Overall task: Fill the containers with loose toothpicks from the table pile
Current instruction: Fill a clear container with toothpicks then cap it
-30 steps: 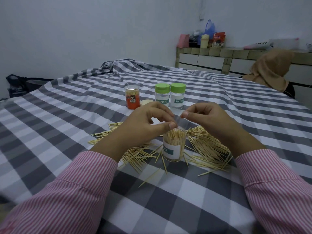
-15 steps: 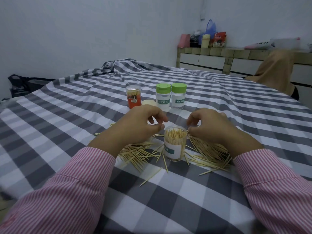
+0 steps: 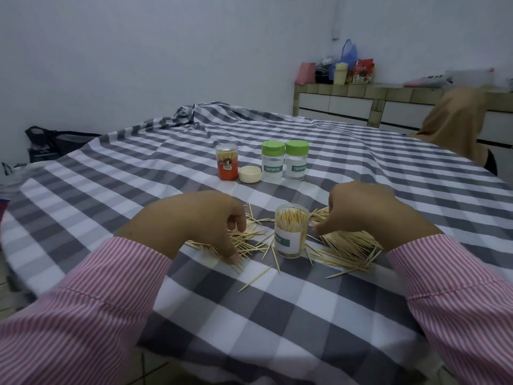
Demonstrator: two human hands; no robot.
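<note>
Head view: an open clear container (image 3: 291, 234), packed with upright toothpicks, stands on a checked tablecloth (image 3: 249, 315) amid the loose toothpick pile (image 3: 344, 245), with the left hand (image 3: 200, 220) curled down onto the sticks left of it and the right hand (image 3: 369, 209) curled onto the heap right of it; whether either has pinched any cannot be told. Toothpicks likely handle light, stiff, splintery and slippery, best pinched mid-length in small aligned bundles. Behind stand 2 green-lidded containers (image 3: 285, 163), 1 orange container (image 3: 227, 162) and 1 cream lid (image 3: 250, 173).
</note>
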